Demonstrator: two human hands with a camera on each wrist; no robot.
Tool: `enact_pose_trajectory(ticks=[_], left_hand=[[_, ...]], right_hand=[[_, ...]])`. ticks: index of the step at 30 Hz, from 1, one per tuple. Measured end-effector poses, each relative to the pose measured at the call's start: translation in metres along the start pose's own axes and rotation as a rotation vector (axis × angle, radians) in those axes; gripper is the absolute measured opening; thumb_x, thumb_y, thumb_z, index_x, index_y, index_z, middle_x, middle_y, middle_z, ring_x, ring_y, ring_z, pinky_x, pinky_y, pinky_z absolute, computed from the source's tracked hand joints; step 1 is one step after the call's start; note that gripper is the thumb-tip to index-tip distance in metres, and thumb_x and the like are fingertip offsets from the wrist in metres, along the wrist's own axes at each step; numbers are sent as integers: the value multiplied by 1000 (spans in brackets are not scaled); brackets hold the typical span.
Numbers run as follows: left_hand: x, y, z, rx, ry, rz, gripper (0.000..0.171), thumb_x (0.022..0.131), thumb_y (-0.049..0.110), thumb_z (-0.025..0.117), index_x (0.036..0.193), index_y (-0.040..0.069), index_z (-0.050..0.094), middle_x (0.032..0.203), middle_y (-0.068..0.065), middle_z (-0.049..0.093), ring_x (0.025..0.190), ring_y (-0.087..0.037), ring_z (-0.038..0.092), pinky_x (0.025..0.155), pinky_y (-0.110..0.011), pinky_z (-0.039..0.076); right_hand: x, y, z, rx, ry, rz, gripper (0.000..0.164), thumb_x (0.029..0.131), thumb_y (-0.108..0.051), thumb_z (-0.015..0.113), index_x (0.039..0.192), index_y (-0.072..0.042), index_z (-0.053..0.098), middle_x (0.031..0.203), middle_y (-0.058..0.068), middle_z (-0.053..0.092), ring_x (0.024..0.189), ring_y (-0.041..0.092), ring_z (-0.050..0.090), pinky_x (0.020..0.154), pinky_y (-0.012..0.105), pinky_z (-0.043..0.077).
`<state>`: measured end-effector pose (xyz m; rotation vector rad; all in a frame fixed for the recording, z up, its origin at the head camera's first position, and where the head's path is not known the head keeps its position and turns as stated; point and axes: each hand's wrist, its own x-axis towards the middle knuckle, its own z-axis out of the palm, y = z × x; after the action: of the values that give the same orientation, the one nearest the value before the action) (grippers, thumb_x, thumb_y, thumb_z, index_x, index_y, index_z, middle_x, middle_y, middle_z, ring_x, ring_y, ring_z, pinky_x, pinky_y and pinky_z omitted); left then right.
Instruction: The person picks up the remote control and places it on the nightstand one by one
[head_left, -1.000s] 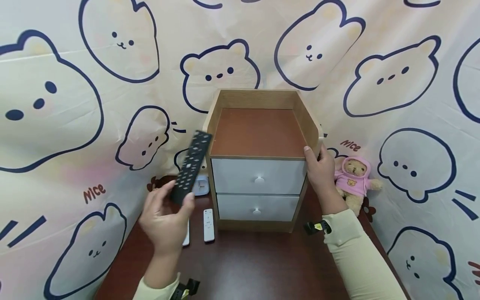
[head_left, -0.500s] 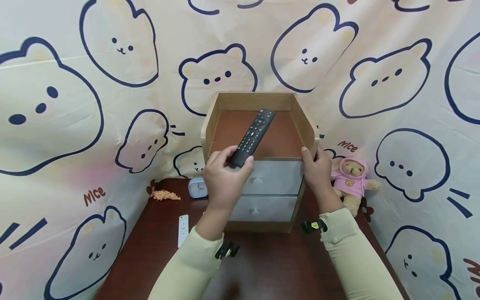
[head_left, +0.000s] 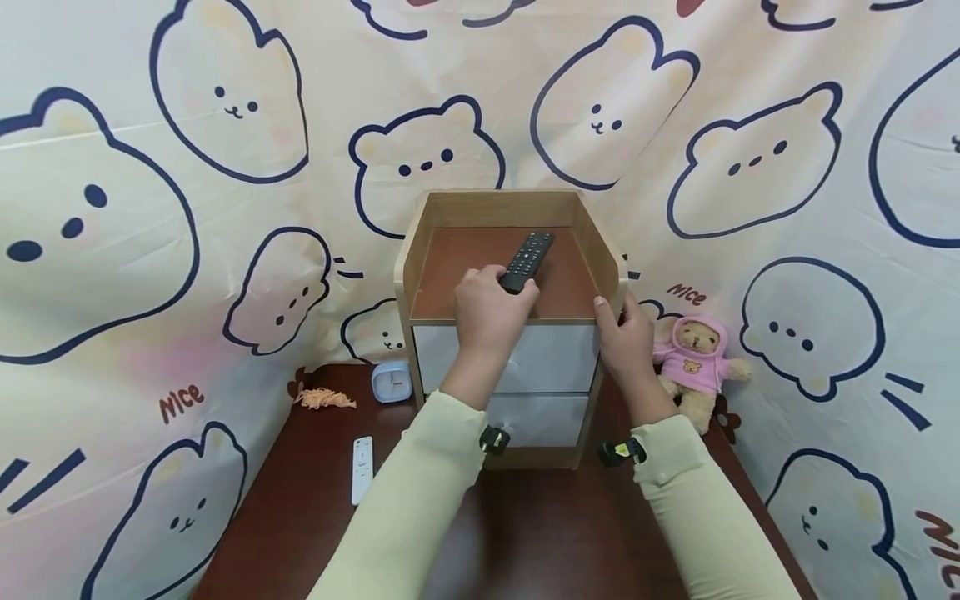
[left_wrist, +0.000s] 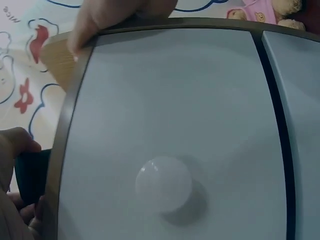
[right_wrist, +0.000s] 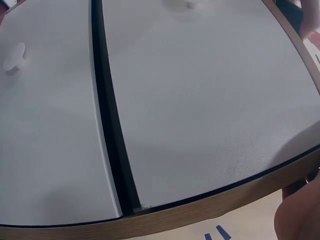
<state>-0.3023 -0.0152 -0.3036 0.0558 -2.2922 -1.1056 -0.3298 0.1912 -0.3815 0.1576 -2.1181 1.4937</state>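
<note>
My left hand (head_left: 491, 308) grips the near end of a black remote control (head_left: 528, 257), which lies low over the brown top board of a small wooden cabinet (head_left: 450, 267). The left wrist view shows the dark remote (left_wrist: 32, 172) at the left edge, partly behind the cabinet's edge. With thumb at the front, my right hand (head_left: 628, 342) holds the cabinet's right side near the top corner. Both pale drawers, the upper drawer (head_left: 566, 354) and the lower drawer (head_left: 551, 417), are closed. My left forearm hides part of their fronts, while a round white knob (left_wrist: 164, 185) shows in the left wrist view.
On the dark wooden table (head_left: 547, 533), left of the cabinet, lie a white remote control (head_left: 362, 471) and an orange stringy bundle (head_left: 325, 398). A light-blue clock (head_left: 392, 382) stands beside them. To the right sits a teddy bear (head_left: 693, 367) in a pink hoodie.
My left hand has carried the black remote control from the cabinet's left side rightward over its top, then lowered it toward the board. My right hand stays on the cabinet's side.
</note>
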Motion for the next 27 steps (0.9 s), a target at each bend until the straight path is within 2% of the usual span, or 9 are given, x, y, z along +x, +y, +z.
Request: enact_pose_trajectory(ticks=[11, 20, 27], left_hand=[[0, 22, 35, 196, -54, 98, 49, 95, 44, 80, 116, -1, 79, 107, -14, 75, 98, -29, 72, 84, -41, 59], [-2, 22, 50, 273, -19, 144, 49, 92, 46, 82, 107, -1, 80, 98, -13, 72, 89, -28, 71, 78, -40, 58], [-3, 24, 56, 325, -38, 149, 53, 93, 51, 81, 108, 1, 80, 98, -10, 71, 88, -24, 69, 74, -37, 58]], right_hand=[[-1, 0, 0, -11, 1, 24, 58, 107, -50, 59, 154, -15, 60, 151, 16, 67, 133, 40, 68, 111, 65, 53], [-4, 0, 4, -11, -17, 28, 59, 107, -55, 58, 154, -19, 60, 153, 13, 66, 133, 37, 68, 110, 65, 54], [-3, -2, 1, -18, -3, 12, 58, 107, -53, 58, 153, -18, 61, 152, 13, 67, 133, 36, 68, 110, 64, 55]])
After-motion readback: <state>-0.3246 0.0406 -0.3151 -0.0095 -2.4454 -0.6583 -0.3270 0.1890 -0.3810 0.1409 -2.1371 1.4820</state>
